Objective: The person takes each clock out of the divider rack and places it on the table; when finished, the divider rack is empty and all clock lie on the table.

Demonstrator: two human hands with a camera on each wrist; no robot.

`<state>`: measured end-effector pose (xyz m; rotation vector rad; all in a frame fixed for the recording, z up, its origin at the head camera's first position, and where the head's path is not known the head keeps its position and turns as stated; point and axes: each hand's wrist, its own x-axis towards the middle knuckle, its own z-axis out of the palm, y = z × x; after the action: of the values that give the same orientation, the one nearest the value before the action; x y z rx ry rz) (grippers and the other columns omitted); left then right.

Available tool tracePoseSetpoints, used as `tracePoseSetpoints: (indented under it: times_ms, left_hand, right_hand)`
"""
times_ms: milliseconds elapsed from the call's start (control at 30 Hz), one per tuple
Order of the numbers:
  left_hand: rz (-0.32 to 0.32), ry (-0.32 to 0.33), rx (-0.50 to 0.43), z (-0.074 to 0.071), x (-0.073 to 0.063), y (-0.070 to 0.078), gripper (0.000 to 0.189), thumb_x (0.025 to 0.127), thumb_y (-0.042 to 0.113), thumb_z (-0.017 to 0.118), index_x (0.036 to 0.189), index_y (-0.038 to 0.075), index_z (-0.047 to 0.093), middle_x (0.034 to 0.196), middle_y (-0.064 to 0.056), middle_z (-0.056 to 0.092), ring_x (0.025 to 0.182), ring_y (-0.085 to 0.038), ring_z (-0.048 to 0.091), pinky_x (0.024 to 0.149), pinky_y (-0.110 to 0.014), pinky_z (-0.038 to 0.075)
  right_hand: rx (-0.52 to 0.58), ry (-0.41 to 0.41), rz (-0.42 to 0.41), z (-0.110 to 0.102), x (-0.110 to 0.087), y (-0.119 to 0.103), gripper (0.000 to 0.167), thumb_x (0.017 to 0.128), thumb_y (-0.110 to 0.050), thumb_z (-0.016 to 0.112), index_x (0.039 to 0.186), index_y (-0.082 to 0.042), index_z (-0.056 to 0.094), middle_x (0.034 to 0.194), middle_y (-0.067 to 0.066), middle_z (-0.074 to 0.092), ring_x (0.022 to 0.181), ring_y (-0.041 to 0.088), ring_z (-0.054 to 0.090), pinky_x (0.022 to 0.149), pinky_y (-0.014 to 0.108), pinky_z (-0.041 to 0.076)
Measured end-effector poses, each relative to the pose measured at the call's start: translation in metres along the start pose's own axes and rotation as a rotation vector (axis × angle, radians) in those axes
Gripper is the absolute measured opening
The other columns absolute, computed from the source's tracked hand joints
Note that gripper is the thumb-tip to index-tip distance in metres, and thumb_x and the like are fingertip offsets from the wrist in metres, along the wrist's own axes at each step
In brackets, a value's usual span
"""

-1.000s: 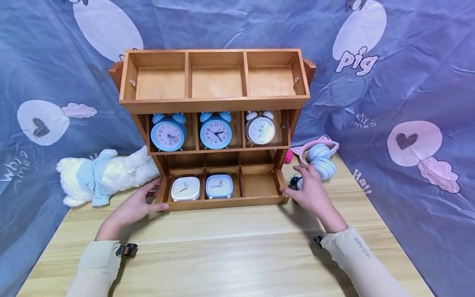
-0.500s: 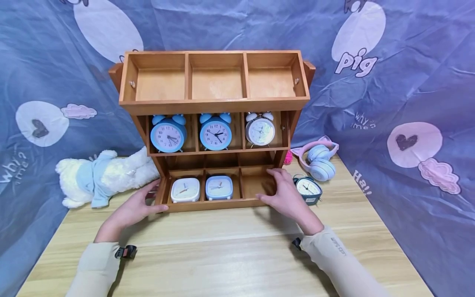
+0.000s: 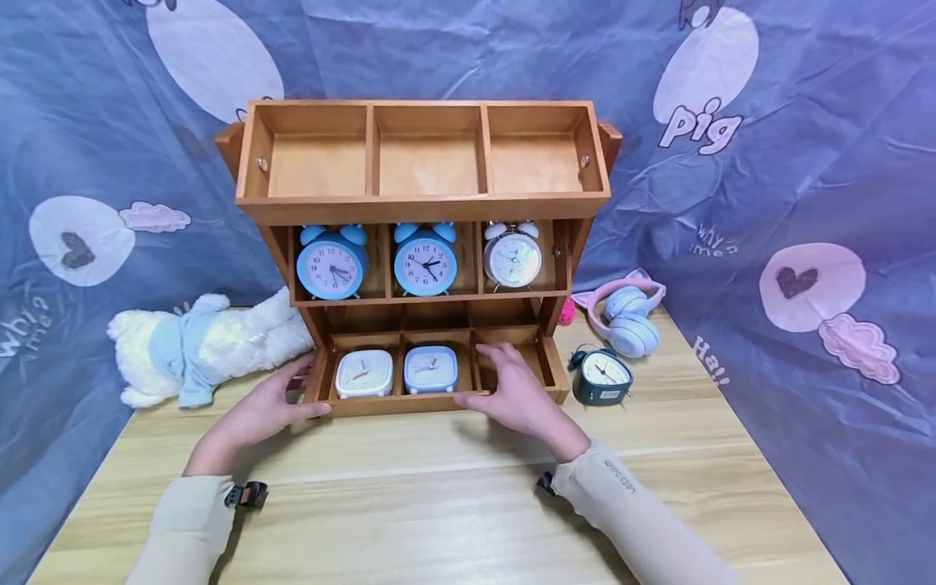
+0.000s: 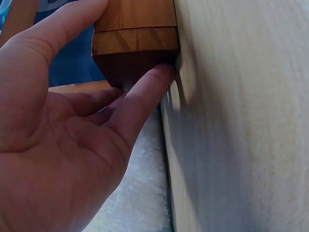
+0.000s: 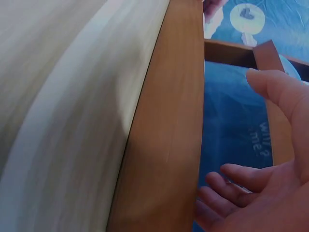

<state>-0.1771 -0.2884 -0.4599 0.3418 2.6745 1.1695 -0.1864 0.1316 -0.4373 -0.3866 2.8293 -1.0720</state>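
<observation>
A three-tier wooden shelf (image 3: pixel 422 210) stands on the table. My left hand (image 3: pixel 266 402) grips its lower left corner, thumb at the front and fingers round the side, as the left wrist view shows. Over the bottom right compartment my right hand (image 3: pixel 515 398) has its fingers spread, holding nothing. Just left of it sits a blue square clock (image 3: pixel 431 370) in the bottom middle compartment. A white square clock (image 3: pixel 365 373) fills the bottom left one. In the middle tier stand two blue twin-bell alarm clocks (image 3: pixel 332 266) (image 3: pixel 426 262) and a white one (image 3: pixel 513 257).
To the shelf's right are a dark green alarm clock (image 3: pixel 603 376), cat-ear headphones (image 3: pixel 630 317) and a small pink object (image 3: pixel 567 311). A white plush toy (image 3: pixel 212 349) in blue lies at the left. Patterned blue cloth (image 3: pixel 468 49) hangs behind.
My right hand has moved left from the shelf's lower right corner to the bottom right compartment, bringing the dark green clock fully into view. My left hand keeps its place.
</observation>
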Motion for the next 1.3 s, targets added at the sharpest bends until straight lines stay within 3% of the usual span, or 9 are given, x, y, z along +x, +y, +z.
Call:
tracePoseSetpoints:
  times_ms: [333, 533, 967, 1300]
  left_hand:
    - [0.025, 0.003, 0.027, 0.000, 0.001, -0.002, 0.099, 0.103, 0.029, 0.084, 0.173, -0.009, 0.026, 0.165, -0.038, 0.050, 0.144, -0.057, 0.058, 0.118, -0.070, 0.050]
    - [0.017, -0.006, 0.029, 0.004, -0.004, -0.004, 0.099, 0.103, 0.030, 0.084, 0.173, -0.009, 0.025, 0.166, -0.038, 0.049, 0.144, -0.056, 0.059, 0.118, -0.070, 0.051]
    - [0.027, 0.005, 0.027, 0.005, 0.000, -0.002, 0.099, 0.103, 0.031, 0.084, 0.173, -0.008, 0.026, 0.165, -0.036, 0.051, 0.144, -0.055, 0.059, 0.118, -0.070, 0.051]
    - [0.036, 0.017, 0.034, 0.003, -0.002, 0.000, 0.099, 0.103, 0.030, 0.084, 0.173, -0.010, 0.025, 0.164, -0.037, 0.051, 0.144, -0.056, 0.059, 0.118, -0.070, 0.050]
  right_hand:
    - [0.064, 0.035, -0.016, 0.026, 0.015, -0.024, 0.094, 0.089, -0.043, 0.093, 0.163, -0.003, 0.052, 0.169, 0.024, 0.052, 0.159, 0.044, 0.049, 0.131, 0.062, 0.044]
    - [0.088, 0.047, -0.030, 0.043, 0.021, -0.030, 0.095, 0.088, -0.041, 0.093, 0.163, 0.001, 0.051, 0.164, 0.025, 0.055, 0.149, 0.043, 0.056, 0.126, 0.058, 0.049]
    - [0.040, 0.053, 0.009, 0.055, 0.035, -0.045, 0.102, 0.085, -0.039, 0.096, 0.165, 0.003, 0.048, 0.170, 0.027, 0.046, 0.154, 0.043, 0.050, 0.126, 0.059, 0.049]
    - [0.040, 0.052, 0.035, 0.063, 0.045, -0.052, 0.103, 0.085, -0.039, 0.097, 0.167, 0.000, 0.046, 0.175, 0.026, 0.041, 0.161, 0.047, 0.044, 0.132, 0.060, 0.042]
